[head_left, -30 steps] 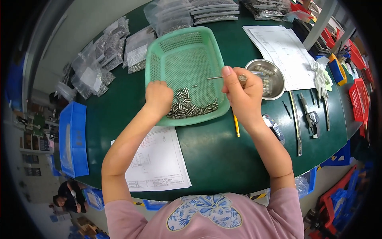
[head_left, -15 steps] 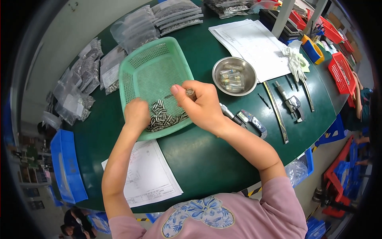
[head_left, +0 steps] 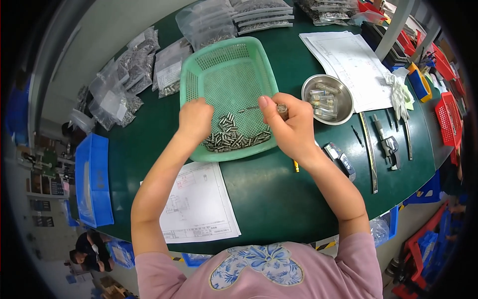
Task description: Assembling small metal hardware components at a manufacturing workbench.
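A green mesh basket (head_left: 273, 82) holds a pile of small metal cylinders (head_left: 231, 142) at its near end. My right hand (head_left: 294, 124), at the basket's right rim, is closed around a thin pin gauge (head_left: 282, 110); its rounded handle end shows past the fingers. The slim rod points left over the basket, and a small metal cylinder (head_left: 242, 110) shows at its tip; whether it sits on the rod I cannot tell. My left hand (head_left: 195, 120) is a fist over the basket's left rim, its fingertips hidden, so what it holds does not show.
Right of the basket, a steel bowl (head_left: 304, 102) holds several clear tubes. Beyond it lie drawings (head_left: 356, 70), white gloves (head_left: 398, 94), a steel rule (head_left: 369, 154) and micrometers (head_left: 389, 144). Bagged parts (head_left: 139, 60) line the back left. A drawing sheet (head_left: 199, 204) lies nearby, a blue bin (head_left: 92, 179) left.
The whole view has shifted, so the table's things appear farther right. Both hands stay closed by the basket rims. The small cylinder at the rod's tip shows more plainly now.
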### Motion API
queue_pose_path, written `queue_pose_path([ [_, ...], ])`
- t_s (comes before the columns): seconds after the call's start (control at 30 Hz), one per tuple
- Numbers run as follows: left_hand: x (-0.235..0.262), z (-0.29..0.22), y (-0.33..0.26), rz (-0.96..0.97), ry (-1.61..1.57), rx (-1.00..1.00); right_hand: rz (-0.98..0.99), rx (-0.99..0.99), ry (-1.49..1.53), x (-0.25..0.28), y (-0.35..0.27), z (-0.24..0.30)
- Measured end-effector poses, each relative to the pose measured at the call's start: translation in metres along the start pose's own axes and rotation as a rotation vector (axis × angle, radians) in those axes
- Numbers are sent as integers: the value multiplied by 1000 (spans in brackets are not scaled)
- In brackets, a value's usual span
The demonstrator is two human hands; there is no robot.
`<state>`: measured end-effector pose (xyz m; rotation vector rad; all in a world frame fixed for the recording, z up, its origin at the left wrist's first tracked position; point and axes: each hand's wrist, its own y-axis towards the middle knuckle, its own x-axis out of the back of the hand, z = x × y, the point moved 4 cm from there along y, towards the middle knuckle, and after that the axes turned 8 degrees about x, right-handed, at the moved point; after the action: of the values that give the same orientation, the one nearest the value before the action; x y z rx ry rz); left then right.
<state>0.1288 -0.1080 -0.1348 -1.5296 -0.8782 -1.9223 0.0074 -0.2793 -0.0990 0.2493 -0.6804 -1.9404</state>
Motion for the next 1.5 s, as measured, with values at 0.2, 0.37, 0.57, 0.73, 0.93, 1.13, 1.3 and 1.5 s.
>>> queue_pose_path([
  [0.2, -18, -4, 1, 61, 117, -33, 3, -2, 18, 0, -2, -3],
  [0.37, -10, -4, 0, 112, -265, 53, 43, 19, -17, -3, -3, -2],
  [0.57, 13, -37, -20, 631, -1892, 336, 71, -23, 26, -7, -5, -5],
  [0.73, 22, -63, -34, 697, -2365, 188, 88, -56, 92, -9, -6, -7],
  [0.93, 27, -64, -38, 431, -2298, 259, 96, -133, 221, -8, -6, -2],
  [1.13, 24, -59, -41, 321, -2297, 270, 116, -111, 231, -9, -6, -1],
  [1.3, 22, -60, -43, 229, -2252, 323, 131, -92, 174, -7, -8, -2],
  [1.5, 27, -57, -49, 94, -2144, 366, 107, 133, -50, -9, -8, 7],
])
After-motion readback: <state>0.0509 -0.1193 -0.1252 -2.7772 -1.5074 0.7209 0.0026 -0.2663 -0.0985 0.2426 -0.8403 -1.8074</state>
